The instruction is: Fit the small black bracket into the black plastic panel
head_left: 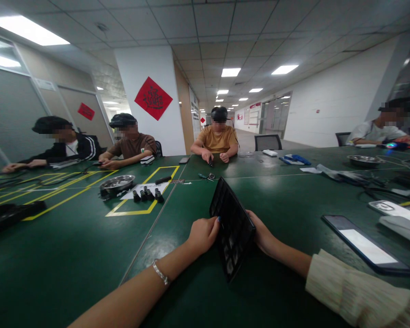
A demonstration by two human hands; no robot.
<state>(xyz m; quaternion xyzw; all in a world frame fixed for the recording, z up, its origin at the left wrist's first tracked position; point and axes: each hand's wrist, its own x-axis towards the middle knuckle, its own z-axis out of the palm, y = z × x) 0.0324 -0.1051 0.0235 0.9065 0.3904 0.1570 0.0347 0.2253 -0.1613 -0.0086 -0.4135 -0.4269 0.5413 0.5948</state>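
Note:
A flat black tray with a grid of small compartments stands tilted on its edge above the green table. My left hand grips its left edge with curled fingers, a bracelet on that wrist. My right hand holds the tray's right edge from behind; its fingers are mostly hidden by the tray. My right sleeve is cream knit.
A black phone lies to the right, white devices beyond it. A metal bowl, white paper and several small black parts sit inside yellow tape lines at the left. Other people sit along the far and side edges of the table.

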